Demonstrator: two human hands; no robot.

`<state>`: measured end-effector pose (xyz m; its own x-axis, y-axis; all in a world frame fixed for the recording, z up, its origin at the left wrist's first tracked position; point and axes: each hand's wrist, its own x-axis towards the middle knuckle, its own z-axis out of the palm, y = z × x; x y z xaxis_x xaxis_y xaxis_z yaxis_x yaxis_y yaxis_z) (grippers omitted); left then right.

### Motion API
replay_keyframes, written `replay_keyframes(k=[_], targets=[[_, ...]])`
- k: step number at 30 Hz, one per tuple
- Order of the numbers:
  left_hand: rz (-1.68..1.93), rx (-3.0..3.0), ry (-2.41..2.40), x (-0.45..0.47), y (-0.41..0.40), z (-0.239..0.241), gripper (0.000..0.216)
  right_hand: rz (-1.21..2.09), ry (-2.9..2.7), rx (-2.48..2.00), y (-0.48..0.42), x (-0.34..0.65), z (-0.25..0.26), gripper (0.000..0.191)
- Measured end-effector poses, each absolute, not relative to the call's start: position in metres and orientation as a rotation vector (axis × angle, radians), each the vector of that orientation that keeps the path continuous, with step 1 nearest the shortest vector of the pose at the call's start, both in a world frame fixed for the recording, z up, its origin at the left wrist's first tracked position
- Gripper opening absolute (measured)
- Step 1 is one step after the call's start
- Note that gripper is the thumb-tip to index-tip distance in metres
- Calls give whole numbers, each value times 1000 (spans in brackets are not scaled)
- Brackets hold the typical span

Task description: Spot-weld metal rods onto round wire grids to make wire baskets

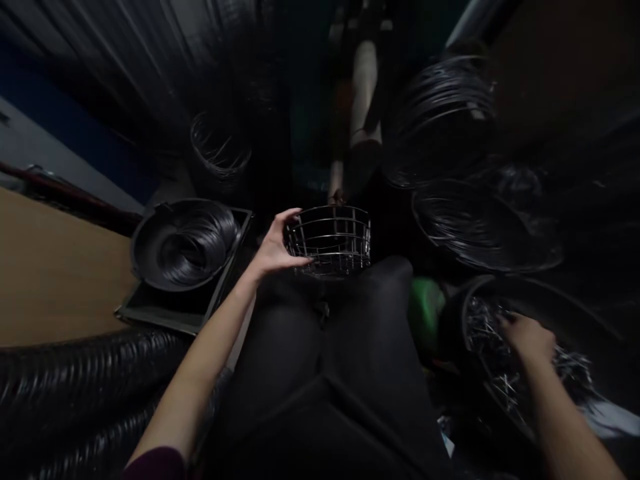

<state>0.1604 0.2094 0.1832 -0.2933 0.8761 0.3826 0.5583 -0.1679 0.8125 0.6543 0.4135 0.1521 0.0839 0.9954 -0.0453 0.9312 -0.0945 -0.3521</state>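
Note:
My left hand (277, 247) grips the left rim of a small round wire basket (331, 238) that rests on my knees, thumb inside and fingers outside. My right hand (526, 335) reaches down into a dark tub (463, 313) at the lower right that is full of short shiny wire pieces (500, 373). Its fingers are buried among the pieces and I cannot see them. My dark trousers fill the middle of the view.
A black pan with a coil of dark wire (187, 243) sits on a tray at the left, beside a wooden surface (55, 273). More wire coils (480, 223) pile up at the right and behind. A green object (425, 310) lies by my right knee. Another person's legs (363, 113) stand ahead.

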Motion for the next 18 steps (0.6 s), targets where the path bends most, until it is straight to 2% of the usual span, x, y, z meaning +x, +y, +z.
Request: replay_keyframes(k=[3, 7, 11, 13, 15, 18], targets=[[1312, 1782, 1847, 173, 213, 194, 88, 693, -1823, -2008, 394, 624, 187, 38], [1104, 1870, 1983, 190, 221, 202, 78, 1376, -1956, -1492, 345, 536, 234, 45], [1000, 1972, 2003, 201, 231, 208, 74, 1684, -2164, -1023, 324, 459, 251, 39], [971, 2020, 1993, 204, 232, 211, 73, 1733, -2206, -957, 325, 437, 248, 39], [936, 2056, 1988, 206, 231, 214, 68, 1644, -2283, -940, 329, 423, 242, 29], [897, 2052, 1994, 205, 229, 215, 61, 1215, -2487, -861, 330, 411, 235, 24]])
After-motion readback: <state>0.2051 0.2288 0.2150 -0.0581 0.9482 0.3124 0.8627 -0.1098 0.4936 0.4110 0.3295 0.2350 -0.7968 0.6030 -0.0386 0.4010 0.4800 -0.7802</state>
